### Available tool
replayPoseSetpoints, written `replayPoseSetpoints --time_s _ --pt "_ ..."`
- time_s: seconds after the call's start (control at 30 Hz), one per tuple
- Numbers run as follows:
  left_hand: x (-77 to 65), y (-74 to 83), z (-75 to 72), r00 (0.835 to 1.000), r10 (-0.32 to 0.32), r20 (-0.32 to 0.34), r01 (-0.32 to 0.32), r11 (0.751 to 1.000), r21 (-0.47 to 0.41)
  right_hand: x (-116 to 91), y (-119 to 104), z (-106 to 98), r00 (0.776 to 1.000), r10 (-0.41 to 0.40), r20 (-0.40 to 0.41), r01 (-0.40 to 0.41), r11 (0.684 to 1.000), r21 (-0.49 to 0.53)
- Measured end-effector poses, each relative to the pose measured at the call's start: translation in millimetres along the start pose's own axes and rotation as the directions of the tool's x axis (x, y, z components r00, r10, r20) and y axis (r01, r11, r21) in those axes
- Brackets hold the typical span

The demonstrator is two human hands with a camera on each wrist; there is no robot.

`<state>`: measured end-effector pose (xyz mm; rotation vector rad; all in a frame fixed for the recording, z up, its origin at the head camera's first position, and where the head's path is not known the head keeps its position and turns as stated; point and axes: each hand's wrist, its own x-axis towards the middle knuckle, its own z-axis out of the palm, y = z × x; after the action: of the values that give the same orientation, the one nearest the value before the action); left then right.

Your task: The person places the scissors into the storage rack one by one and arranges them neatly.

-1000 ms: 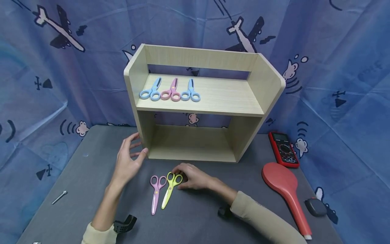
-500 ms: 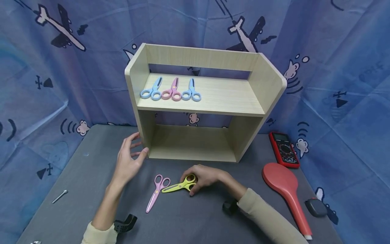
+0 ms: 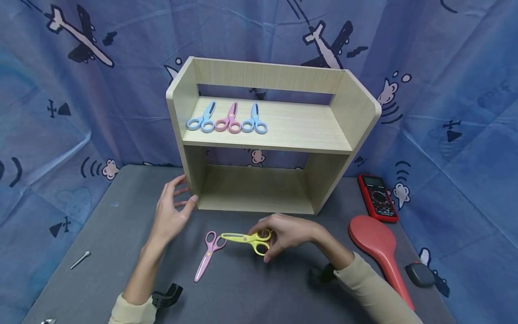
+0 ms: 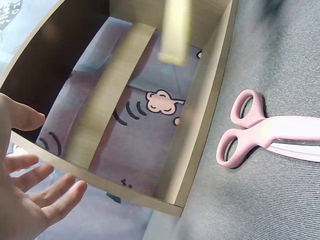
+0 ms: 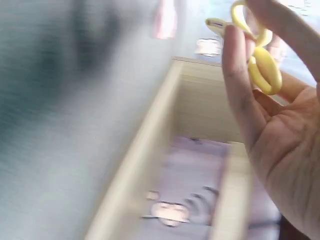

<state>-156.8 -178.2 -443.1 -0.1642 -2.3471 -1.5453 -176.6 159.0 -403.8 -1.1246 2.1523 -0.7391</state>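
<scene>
The left hand [image 3: 171,216] spreads its fingers wide at the left side of the wooden shelf unit [image 3: 299,128]. Pink scissors [image 3: 208,253] lie on the grey table [image 3: 121,207]. Next, yellow scissors [image 3: 244,239] appear raised, the right hand [image 3: 293,230] pinching their handle loops; a loose pinch could drop them, or a low swing knock the pink pair. Any lettering on the red multimeter [image 3: 378,198] is too small to read
</scene>
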Motion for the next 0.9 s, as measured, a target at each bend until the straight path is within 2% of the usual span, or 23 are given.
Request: replayPoseSetpoints --time_s 0.1,0.2,0.27,0.33,0.4,0.47,0.57,0.7,0.8,0.9 --pt "0.5 1.0 0.3 1.0 -0.001 0.0 0.001 1.0 -0.002 -14.6 -19.4 -17.1 0.992 -0.081 -0.1 0.078 0.996 -0.03" --pt "0.7 1.5 0.3 1.0 -0.002 0.003 0.002 1.0 -0.002 -28.0 -37.7 -37.1 0.959 -0.167 -0.227 0.154 0.985 -0.073" --pt "0.5 1.8 0.2 1.0 -0.003 0.006 0.003 1.0 -0.001 -35.7 -48.8 -51.7 0.92 -0.228 -0.319 0.201 0.973 -0.116" --pt "0.3 1.6 0.0 1.0 -0.004 0.008 0.004 1.0 0.0 -41.9 -58.7 -67.3 0.868 -0.285 -0.407 0.235 0.957 -0.17" --pt "0.0 1.7 -0.1 1.0 -0.004 0.009 0.004 1.0 0.001 -46.8 -66.7 -83.1 0.811 -0.313 -0.494 0.227 0.947 -0.226" --pt "0.1 1.8 -0.2 1.0 -0.004 0.011 0.004 1.0 0.0 -49.0 -71.9 -99.2 0.76 -0.306 -0.573 0.18 0.947 -0.266" --pt "0.2 1.8 -0.1 1.0 -0.006 0.011 0.006 1.0 0.0 -46.8 -74.4 -122.3 0.693 -0.227 -0.684 0.036 0.959 -0.282" --pt "-0.1 1.9 -0.1 1.0 -0.009 0.015 0.009 1.0 0.0 -35.6 -67.4 -148.8 0.622 -0.098 -0.777 -0.157 0.956 -0.246" --pt "-0.6 2.5 -0.4 1.0 -0.01 0.018 0.01 1.0 0.003 -25.5 -59.4 -163.9 0.604 -0.014 -0.797 -0.255 0.944 -0.21" --pt "-0.7 3.1 -0.6 1.0 -0.011 0.018 0.011 1.0 0.006 -16.7 -51.6 -173.5 0.611 0.045 -0.79 -0.302 0.936 -0.18"
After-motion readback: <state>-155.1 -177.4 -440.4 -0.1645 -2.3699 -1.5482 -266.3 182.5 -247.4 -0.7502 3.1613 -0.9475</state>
